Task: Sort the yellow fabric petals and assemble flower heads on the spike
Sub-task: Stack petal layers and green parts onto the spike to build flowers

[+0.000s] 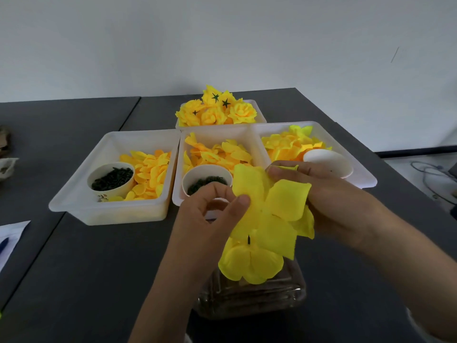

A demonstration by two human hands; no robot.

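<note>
Yellow fabric petal layer [269,206] sits at the centre of the view, held above the dark spike [249,239], whose tip pokes through the petal layer already threaded [249,264] at 6 o'clock. The cloth looks light, limp and easily creased, so I judge it best held by the lobe edges, leaving the middle hole free for the spike. At 9 o'clock the left hand [210,214] comes up from below, its grip a thumb-and-forefinger pinch on one lobe's edge. At 3 o'clock the right hand [329,201] reaches in palm-down, fingers curled over the far lobes and pinching them. Both hover over the glass base [249,298] on the dark surface [99,268].
</note>
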